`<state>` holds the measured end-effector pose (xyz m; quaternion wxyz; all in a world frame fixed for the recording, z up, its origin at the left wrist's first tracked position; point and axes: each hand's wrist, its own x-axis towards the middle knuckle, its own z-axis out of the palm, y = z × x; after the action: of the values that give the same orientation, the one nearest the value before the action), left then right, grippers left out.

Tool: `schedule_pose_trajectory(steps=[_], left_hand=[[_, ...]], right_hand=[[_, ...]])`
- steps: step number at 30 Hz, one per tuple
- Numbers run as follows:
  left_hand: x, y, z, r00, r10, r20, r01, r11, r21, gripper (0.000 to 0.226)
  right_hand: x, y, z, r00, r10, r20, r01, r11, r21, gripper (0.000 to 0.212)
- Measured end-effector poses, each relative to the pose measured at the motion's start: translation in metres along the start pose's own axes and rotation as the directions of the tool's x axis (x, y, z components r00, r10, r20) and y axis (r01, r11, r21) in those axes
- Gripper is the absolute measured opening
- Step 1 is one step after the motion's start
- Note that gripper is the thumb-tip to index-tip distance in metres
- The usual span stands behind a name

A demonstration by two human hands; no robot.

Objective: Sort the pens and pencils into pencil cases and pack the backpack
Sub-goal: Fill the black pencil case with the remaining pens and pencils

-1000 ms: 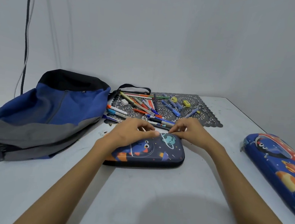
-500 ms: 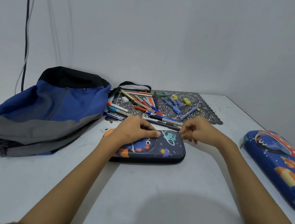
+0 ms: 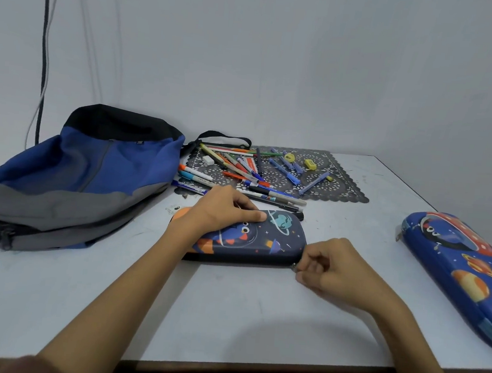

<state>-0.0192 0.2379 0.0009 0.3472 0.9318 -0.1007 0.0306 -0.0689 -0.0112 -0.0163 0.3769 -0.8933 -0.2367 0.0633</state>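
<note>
**Step shown: working the zip of the first case.** Nearest you, your right hand (image 3: 330, 268) was closed in a pinch on the zip pull (image 3: 294, 268) at the near right corner of the dark pencil case (image 3: 263, 241). The case lay flat on the bench (image 3: 227, 318) in front of you, with its lid down. Your left hand (image 3: 224, 211) held it from above, thumb flat on the lid and fingers bent over the far edge.

The pull would likely have run best drawn low along the seam, not lifted. At the rounded corner, a slower pull and firmer downward pressure from the left hand would probably have kept the case from twisting.

To the right, well apart, lay a blue pencil case (image 3: 454, 273), closed. Beyond the dark case, the pens and pencils (image 3: 254, 175) lay loose on a lace-patterned mat (image 3: 342, 191). The nearest lay just beside the case's far edge, so a skidding case could have scattered them. The backpack (image 3: 76, 177) lay on its side at far left.
</note>
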Motion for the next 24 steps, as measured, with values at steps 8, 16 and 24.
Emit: schedule_pose_trajectory(steps=[8,16,24], left_hand=[[-0.002,0.001,-0.001,1.000,0.007,0.000,-0.007,1.000,0.007,0.031],[-0.003,0.000,-0.002,1.000,0.018,0.000,-0.018,0.998,0.065,0.032],[-0.023,0.012,0.002,0.938,0.291,-0.189,-0.184,0.879,0.440,0.029]], right_hand=[[-0.003,-0.012,-0.001,0.994,0.020,0.107,-0.028,0.997,0.071,0.006],[0.039,-0.003,-0.025,0.994,-0.033,-0.104,0.054,0.977,0.206,0.011],[0.060,0.008,-0.018,0.998,-0.060,0.028,0.051,0.963,0.265,0.028]])
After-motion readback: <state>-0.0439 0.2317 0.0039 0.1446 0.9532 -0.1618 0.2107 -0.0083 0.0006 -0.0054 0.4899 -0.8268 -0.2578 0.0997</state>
